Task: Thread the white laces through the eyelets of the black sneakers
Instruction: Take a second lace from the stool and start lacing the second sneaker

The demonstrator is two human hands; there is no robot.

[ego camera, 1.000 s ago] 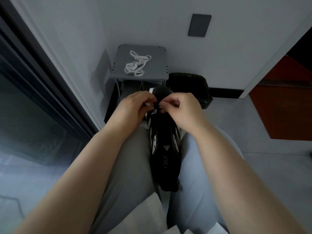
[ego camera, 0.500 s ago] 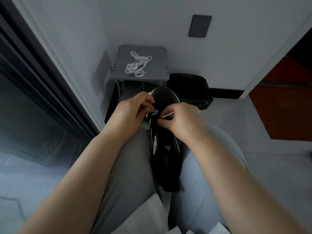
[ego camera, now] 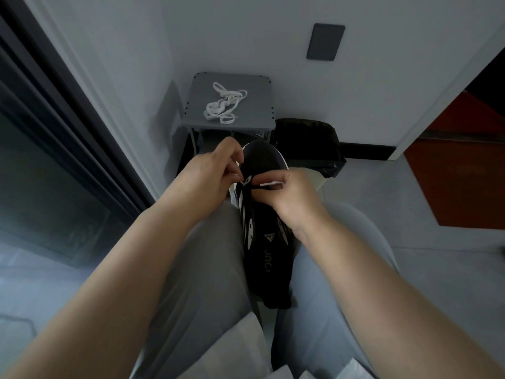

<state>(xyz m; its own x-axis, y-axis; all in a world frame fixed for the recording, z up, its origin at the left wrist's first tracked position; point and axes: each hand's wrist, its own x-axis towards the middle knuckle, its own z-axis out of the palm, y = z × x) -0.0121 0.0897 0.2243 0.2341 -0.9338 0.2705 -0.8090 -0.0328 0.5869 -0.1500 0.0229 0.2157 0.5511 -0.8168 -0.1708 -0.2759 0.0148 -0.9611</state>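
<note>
Lace [ego camera: 269, 184] first: soft, light, floppy cloth, so we judge the stiff tip the place to hold, where our right hand [ego camera: 295, 195] pinches it. Our left hand [ego camera: 207, 179] pinches the black sneaker [ego camera: 266, 228] at its left eyelets [ego camera: 246, 183]; it sits wedged toe-away between our thighs [ego camera: 207, 269], upper seemingly pliable. A spare lace [ego camera: 224, 106] lies tangled mid-top of the grey stand [ego camera: 254, 116].

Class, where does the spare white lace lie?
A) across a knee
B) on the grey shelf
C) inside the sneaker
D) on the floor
B: the spare lace lies bundled on top of the grey shelf against the wall.
</note>
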